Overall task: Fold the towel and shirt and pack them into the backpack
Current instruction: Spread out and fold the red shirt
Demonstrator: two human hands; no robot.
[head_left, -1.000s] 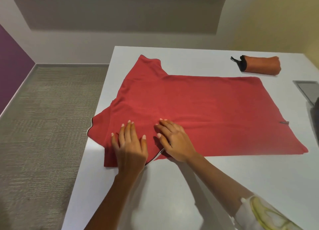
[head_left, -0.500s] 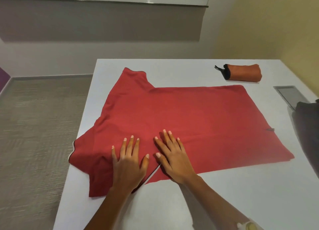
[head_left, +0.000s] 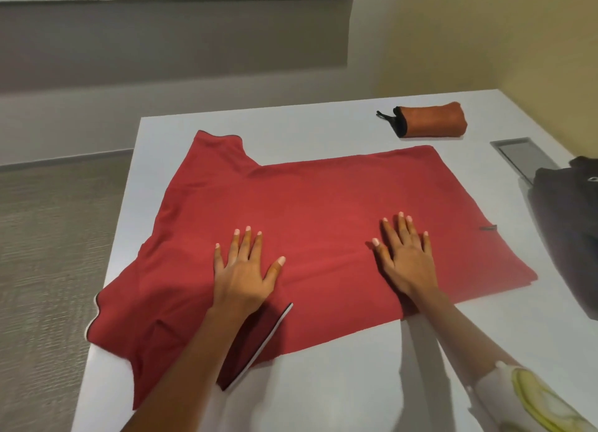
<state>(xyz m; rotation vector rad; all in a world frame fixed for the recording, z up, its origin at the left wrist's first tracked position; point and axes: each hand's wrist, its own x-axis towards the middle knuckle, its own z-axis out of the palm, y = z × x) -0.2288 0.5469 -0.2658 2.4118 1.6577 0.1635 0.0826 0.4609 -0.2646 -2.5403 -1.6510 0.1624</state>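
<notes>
A smooth red shirt is being pressed flat on the white counter, mid-frame, by the left hand and right hand. The fingers are being held straight and spread, with nothing gripped. A rolled orange towel is lying at upper right, and a dark, soft backpack is being cropped by the right edge.

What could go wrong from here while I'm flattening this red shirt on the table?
1. The shirt has its near sleeve right at the left edge of the table; a leftward smoothing push could drag it over.
2. The left hand and right hand press flat on the near half only, so the far sleeve may fold in crooked.
3. The backpack sits close beside the hem and might crowd the next fold.
</notes>
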